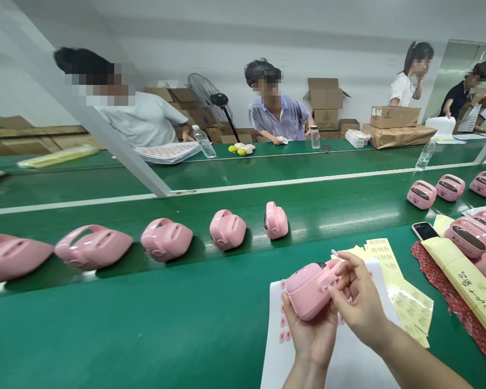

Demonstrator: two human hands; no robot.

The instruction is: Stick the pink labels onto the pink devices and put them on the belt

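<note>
Bare forearms reach in from the bottom edge. At six o'clock, the person's left hand (pixel 310 337) cradles a pink plastic device (pixel 308 289) from beneath, its fingers curled firmly around the body. The right hand (pixel 362 300) comes in from five o'clock, clenching the device's looped handle (pixel 330 275) between thumb and fingers. A small white tip (pixel 334 253) pokes up by those fingers, too small to tell what it is.

Below the hands lies a white sheet (pixel 348 362) with small pink labels (pixel 282 324) down its left side, on a green conveyor belt (pixel 146 324). Yellow sticker sheets (pixel 409 308) overlap it at about three o'clock. Beyond them, a kraft envelope (pixel 461 281) rests on a red patterned cloth (pixel 449 292), with a heap of pink devices (pixel 472 237) and a smartphone (pixel 425 231) close by.

Five pink casings (pixel 166 240) line the belt from nine round to twelve o'clock, and three more (pixel 449 187) sit at two o'clock.

Farther off, at eleven o'clock, a co-worker in a white T-shirt (pixel 141 121) reaches toward a stack of printed sheets (pixel 166 152). At twelve, another in a blue shirt (pixel 275 116) works at the far bench, with a standing fan (pixel 210 97) and cardboard boxes (pixel 326 94) behind.
</note>
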